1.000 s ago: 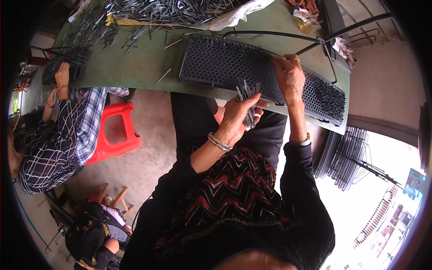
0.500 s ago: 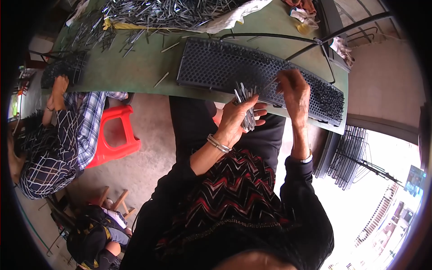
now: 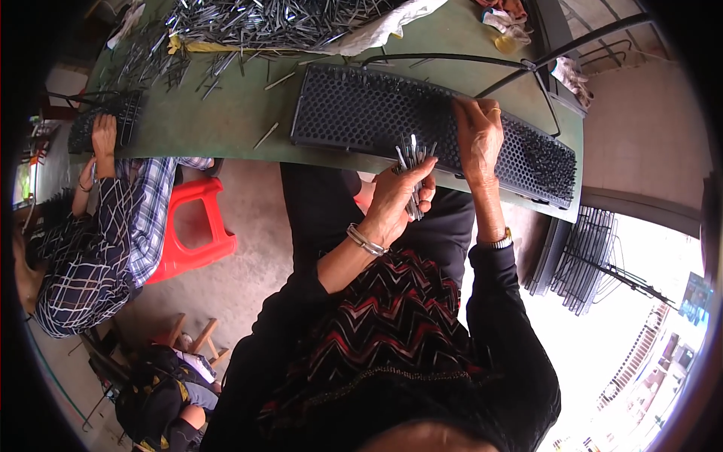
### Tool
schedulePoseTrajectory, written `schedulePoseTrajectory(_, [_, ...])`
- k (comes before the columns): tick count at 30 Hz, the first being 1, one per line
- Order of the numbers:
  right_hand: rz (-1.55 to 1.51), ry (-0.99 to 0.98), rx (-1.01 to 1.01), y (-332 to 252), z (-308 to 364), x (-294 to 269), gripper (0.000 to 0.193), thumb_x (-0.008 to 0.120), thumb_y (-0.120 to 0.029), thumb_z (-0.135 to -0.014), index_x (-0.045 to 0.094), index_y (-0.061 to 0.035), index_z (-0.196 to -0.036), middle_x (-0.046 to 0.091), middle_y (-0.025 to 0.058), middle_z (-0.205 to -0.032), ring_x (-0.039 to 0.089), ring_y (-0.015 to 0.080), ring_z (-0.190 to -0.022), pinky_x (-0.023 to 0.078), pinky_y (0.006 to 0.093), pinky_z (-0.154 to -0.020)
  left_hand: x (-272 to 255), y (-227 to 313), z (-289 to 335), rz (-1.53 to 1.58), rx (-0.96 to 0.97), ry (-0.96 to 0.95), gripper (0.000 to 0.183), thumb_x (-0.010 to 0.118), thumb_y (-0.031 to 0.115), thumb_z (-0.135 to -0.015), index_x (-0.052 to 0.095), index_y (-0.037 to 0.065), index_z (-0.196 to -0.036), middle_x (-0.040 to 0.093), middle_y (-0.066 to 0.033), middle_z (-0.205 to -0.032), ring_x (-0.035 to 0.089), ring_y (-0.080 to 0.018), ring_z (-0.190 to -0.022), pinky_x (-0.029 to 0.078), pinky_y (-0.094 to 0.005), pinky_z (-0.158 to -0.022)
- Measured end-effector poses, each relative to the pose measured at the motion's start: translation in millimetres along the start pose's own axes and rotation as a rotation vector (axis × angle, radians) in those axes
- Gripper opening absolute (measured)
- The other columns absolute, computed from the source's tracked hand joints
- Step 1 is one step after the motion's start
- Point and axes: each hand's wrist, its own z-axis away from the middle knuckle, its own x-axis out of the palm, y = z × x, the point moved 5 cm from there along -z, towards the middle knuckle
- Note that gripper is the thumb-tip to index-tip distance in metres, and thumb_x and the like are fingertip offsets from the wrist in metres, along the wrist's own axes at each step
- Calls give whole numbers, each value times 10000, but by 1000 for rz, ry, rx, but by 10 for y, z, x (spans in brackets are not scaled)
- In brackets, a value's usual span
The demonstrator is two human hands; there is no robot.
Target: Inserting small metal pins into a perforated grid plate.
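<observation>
My left hand (image 3: 393,197) is closed round a bundle of thin grey metal rods (image 3: 413,162), their ends sticking up past the thumb. It is just off the near edge of a long dark perforated rack (image 3: 354,113) that lies along the table edge. Over the rack's middle, my right hand (image 3: 479,139) has its fingers bent down together at the holes. Whatever those fingertips pinch is hidden behind them. Many holes at the rack's right end are filled with upright dark pieces (image 3: 548,158), while holes toward the left show bare.
A heap of thin metal rods (image 3: 279,22) lies on yellow-and-white sheeting at the back of the green table (image 3: 215,124). A bent black metal frame (image 3: 527,68) crosses above the rack. To the left, a co-worker's hand (image 3: 104,135) works beside a red stool (image 3: 196,226).
My right hand has moved slightly left and down onto the rack, its fingers drawn together. The left hand keeps its place, with its fingers curled more tightly round the rods.
</observation>
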Motion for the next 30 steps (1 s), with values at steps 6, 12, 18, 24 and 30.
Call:
schedulePoseTrajectory(6, [-367, -497, 315, -72, 118, -183, 163, 648, -127, -851, 663, -7, -960, 547, 35, -788, 531, 98, -663, 415, 244, -568, 5, 31, -9, -9, 8, 14, 195, 685, 215, -862, 633, 44, -939, 560, -22, -717, 464, -69, -565, 381, -227, -448])
schedulePoseTrajectory(12, [-717, -642, 604, -71, 218, -271, 123, 584, -99, -869, 627, -8, -940, 589, 20, -741, 518, 80, -626, 417, 231, -554, 98, -4, -78, -47, 9, -21, 196, 698, 219, -846, 579, 67, -879, 649, -93, -766, 517, -95, -536, 418, -219, -436])
schedulePoseTrajectory(18, [-315, -21, 422, 37, -44, -360, 104, 558, -116, -900, 612, -30, -922, 592, 48, -627, 543, 80, -527, 424, 238, -505, 166, 25, -180, 30, 4, -50, 249, 618, 220, -908, 599, 21, -1055, 636, -119, -828, 529, -107, -622, 438, -250, -496])
schedulePoseTrajectory(24, [-240, 21, 341, 191, 17, -137, 64, 594, -94, -885, 614, -51, -928, 596, 62, -627, 559, 100, -528, 442, 265, -509, 195, -30, -177, 49, -56, -82, 306, 587, 216, -925, 540, 5, -1141, 628, -143, -843, 501, -118, -572, 414, -247, -473])
schedulePoseTrajectory(30, [-169, -51, 195, 152, 9, -78, 52, 606, -78, -859, 628, -62, -903, 587, 103, -657, 583, 182, -568, 459, 304, -552, 157, -30, -169, 17, -35, -52, 300, 589, 207, -924, 540, -10, -1126, 625, -144, -831, 520, -121, -574, 406, -241, -460])
